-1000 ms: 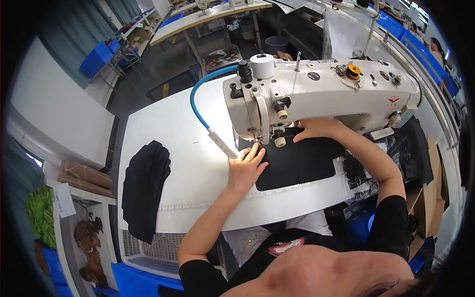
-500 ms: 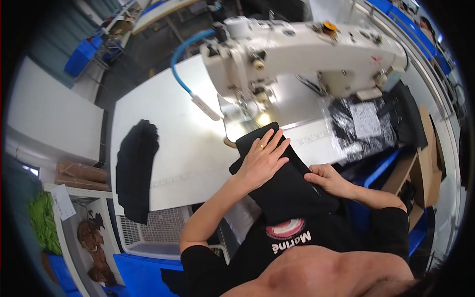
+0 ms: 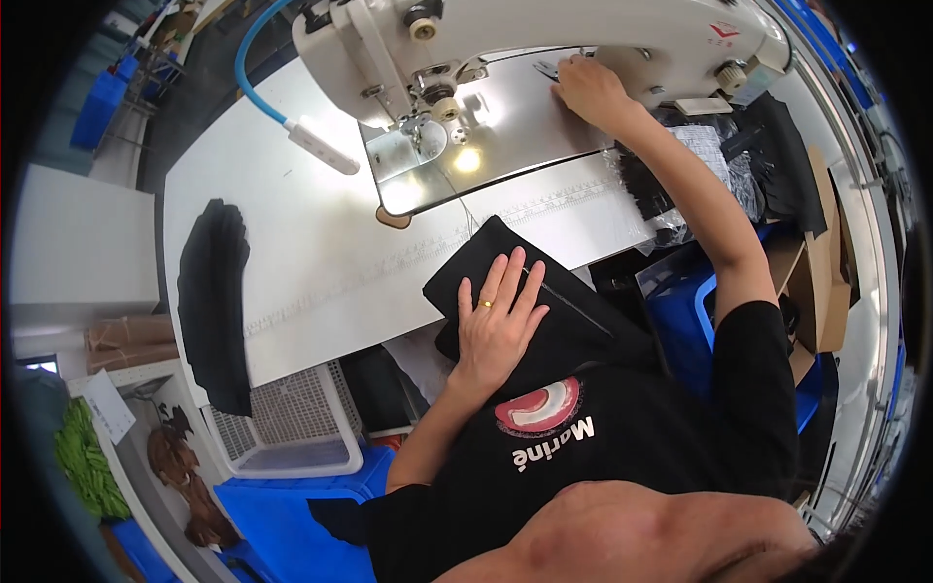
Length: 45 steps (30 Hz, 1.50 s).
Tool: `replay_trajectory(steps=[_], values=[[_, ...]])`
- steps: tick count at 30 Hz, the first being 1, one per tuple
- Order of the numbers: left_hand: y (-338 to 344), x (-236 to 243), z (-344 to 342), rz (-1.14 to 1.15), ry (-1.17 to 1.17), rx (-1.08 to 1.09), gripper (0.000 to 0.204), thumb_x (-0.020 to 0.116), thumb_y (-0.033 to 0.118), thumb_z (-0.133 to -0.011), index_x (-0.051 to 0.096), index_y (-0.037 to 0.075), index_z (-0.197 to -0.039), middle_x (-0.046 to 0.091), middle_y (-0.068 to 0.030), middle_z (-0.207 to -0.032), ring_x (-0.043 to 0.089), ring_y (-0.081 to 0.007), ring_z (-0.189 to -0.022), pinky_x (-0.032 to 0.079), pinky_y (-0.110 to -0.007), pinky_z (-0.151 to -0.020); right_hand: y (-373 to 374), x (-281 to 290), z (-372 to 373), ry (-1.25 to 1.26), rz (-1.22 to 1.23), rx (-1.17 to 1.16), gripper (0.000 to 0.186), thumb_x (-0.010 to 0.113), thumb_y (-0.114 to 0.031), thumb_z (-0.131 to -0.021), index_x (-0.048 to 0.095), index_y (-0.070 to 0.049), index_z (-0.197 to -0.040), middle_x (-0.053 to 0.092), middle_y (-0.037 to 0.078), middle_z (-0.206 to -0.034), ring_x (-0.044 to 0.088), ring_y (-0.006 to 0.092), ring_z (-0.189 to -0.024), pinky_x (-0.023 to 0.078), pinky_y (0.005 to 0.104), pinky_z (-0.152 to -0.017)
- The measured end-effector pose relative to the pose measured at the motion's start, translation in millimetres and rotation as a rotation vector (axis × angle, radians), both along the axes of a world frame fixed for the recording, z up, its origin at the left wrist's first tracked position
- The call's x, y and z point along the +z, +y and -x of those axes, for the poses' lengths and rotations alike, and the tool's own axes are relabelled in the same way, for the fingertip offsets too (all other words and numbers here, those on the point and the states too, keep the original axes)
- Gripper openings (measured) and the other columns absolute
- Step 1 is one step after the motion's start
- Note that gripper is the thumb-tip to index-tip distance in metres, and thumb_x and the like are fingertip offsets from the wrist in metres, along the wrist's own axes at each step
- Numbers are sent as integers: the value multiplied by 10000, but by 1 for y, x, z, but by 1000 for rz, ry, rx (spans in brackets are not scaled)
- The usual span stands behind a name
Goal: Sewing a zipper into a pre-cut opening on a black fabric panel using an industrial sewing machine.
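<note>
Since half a second ago your right hand left the folded black fabric piece and reached far right under the white sewing machine, fingers curled, grasp unclear. Left hand nearer, pressing flat, fingers spread; fabric overhangs table's near edge.

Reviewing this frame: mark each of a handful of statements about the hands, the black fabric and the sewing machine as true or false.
1. The left hand lies flat on the black fabric piece. True.
2. The right hand also rests on that fabric. False: it reaches up to the machine bed, beside a small dark tool under the arm of the sewing machine.
3. The fabric piece lies under the needle. False: it sits at the near edge of the table, away from the needle.
4. A second dark garment lies at the table's left end. True.
5. The machine's lamp is off. False: a bright light spot shines on the plate.
</note>
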<state>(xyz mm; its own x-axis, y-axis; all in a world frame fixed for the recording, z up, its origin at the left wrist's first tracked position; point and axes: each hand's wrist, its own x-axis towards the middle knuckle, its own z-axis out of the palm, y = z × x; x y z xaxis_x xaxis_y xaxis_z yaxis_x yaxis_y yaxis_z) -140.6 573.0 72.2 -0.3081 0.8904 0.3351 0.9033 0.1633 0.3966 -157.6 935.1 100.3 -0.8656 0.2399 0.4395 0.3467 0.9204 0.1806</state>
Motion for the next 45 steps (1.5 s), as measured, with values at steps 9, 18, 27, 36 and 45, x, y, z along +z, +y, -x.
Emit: replay_trajectory(steps=[9, 18, 27, 36, 45], values=[[-19, -6, -2, -49, 19, 112, 556, 704, 280, -823, 551, 144, -1340, 462, -79, -1440, 446, -237, -1292, 282, -521, -1005, -121, 32, -18, -145, 270, 664, 245, 648, -250, -845, 574, -39, -943, 642, 116, -790, 645, 297, -652, 487, 410, -563], [-18, -9, 1, -77, 10, 107, 541, 702, 278, -822, 564, 150, -1330, 488, -68, -1420, 454, -218, -1280, 234, -462, -1033, -132, 31, 0, -161, 296, 743, 334, 700, -326, -813, 519, -52, -874, 564, 82, -752, 624, 288, -631, 478, 383, -535], [-18, -6, 3, -88, 2, 106, 532, 703, 257, -819, 572, 154, -1324, 494, -70, -1414, 466, -216, -1259, 235, -452, -1035, -138, 14, 0, -200, 427, 821, 239, 691, -251, -824, 582, -74, -941, 600, 56, -747, 600, 259, -630, 457, 373, -559], [1, 26, 38, -71, 22, -82, 340, 738, 141, -737, 644, 71, -1056, 543, -76, -1304, 499, -243, -1198, 354, -533, -961, -153, 1, 37, -135, 708, 769, 178, 664, -213, -877, 613, -80, -984, 641, 99, -729, 626, 260, -610, 464, 342, -530], [-38, 46, 58, -213, 134, -92, 108, 650, 174, -753, 581, 97, -724, 542, -36, -700, 588, -203, -760, 465, -329, -699, 35, -29, 19, -92, 247, -10, 486, 503, -448, -953, 597, -57, -1227, 622, 167, -1149, 601, 315, -1049, 460, 390, -884]])
